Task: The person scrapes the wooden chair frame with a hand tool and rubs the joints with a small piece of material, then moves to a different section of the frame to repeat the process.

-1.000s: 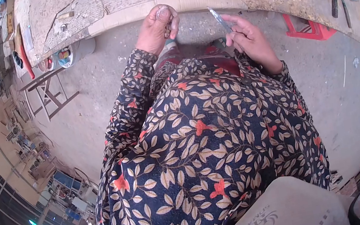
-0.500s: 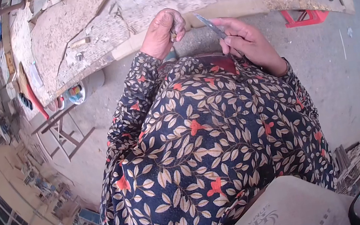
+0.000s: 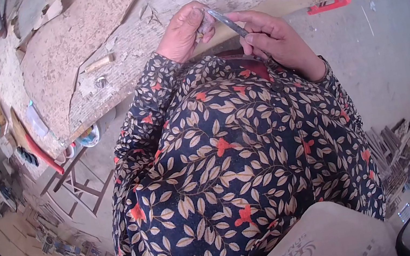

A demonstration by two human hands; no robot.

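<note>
Fingers (image 3: 194,15) of left hand (image 3: 183,36) clamped on small piece (image 3: 198,35), mostly hidden; right hand (image 3: 277,41) pinches thin blade (image 3: 227,22)
Blade tip, clear of the left hand a second ago, now meets its fingertips above the workbench (image 3: 91,44) edge; tool-to-piece contact judged just begun

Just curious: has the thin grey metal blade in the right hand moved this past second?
Yes. The blade has shifted leftward, from over the concrete floor to the edge of the worn wooden bench, its tip reaching the left hand.
</note>
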